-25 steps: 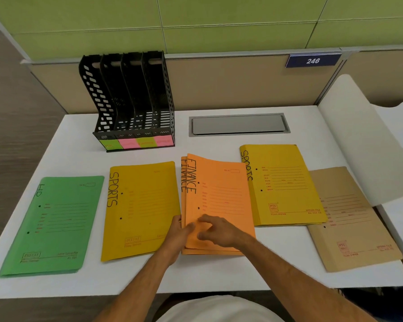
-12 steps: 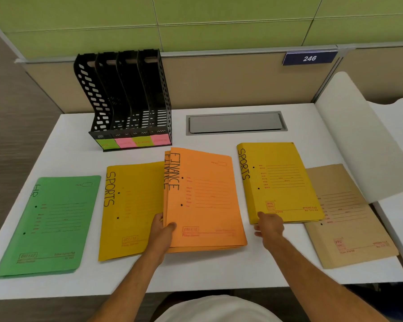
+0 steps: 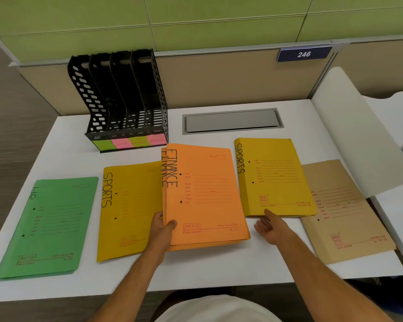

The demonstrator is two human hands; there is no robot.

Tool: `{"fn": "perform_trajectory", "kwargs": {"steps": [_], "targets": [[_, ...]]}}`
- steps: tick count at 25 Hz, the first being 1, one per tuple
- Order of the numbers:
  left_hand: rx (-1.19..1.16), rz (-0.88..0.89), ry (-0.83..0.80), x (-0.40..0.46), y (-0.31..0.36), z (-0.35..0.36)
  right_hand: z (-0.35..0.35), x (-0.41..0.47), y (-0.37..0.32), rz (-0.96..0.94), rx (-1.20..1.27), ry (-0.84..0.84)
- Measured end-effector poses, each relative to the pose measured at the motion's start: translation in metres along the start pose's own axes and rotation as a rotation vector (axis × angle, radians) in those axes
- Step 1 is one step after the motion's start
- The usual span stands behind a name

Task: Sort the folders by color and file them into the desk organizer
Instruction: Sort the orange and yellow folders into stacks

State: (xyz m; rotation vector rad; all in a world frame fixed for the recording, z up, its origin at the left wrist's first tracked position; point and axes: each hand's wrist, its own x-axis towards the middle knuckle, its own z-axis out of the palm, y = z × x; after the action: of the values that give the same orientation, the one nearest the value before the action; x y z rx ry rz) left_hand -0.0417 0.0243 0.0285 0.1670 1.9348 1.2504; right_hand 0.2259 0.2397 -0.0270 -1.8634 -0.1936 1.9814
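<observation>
On the white surface [image 3: 196, 273] five lots of card folders lie in a row. The left hand [image 3: 161, 231] grips the lower left edge of the stack of orange card folders marked FINANCE [image 3: 205, 196], thumb on the top cover, fingers beneath; the stack's left side is lifted and overlaps the yellow card folder marked SPORTS on the left [image 3: 128, 210]. The right hand [image 3: 269, 225] is open and grasps nothing, its fingertips touching the lower edge of the second yellow SPORTS folder [image 3: 275, 177], which partly covers the brown card folder [image 3: 344, 212]. The green card folder marked HR [image 3: 49, 226] lies flat at far left. The black perforated plastic desk organizer [image 3: 123, 98] stands upright at the rear left, its four slots holding no folders, coloured labels along its front
</observation>
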Motion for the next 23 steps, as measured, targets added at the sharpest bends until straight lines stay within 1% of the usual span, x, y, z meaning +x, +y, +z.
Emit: {"fn": "perform_trajectory", "kwargs": {"steps": [2,5,7,11,14,19,23], "targets": [[-0.009,0.005,0.0,-0.003,0.002,0.004,0.007,-0.001,-0.001,0.019,0.014,-0.013],[-0.011,0.018,0.008,-0.007,0.003,0.004,0.014,-0.007,-0.002,-0.006,0.072,0.032],[-0.024,0.022,0.018,-0.009,0.003,0.0,0.014,-0.012,-0.004,-0.059,0.134,0.059],[-0.049,0.016,0.036,-0.013,0.0,-0.005,0.013,-0.021,-0.005,-0.161,0.277,0.031],[-0.078,0.014,0.031,-0.014,0.001,-0.011,0.01,-0.024,-0.005,-0.251,0.352,0.071],[-0.092,0.044,-0.001,-0.01,0.013,-0.028,0.02,-0.035,-0.002,-0.348,0.253,-0.032],[-0.11,0.073,-0.047,-0.004,0.024,-0.051,0.04,-0.051,0.022,-0.351,0.225,-0.16]]}}
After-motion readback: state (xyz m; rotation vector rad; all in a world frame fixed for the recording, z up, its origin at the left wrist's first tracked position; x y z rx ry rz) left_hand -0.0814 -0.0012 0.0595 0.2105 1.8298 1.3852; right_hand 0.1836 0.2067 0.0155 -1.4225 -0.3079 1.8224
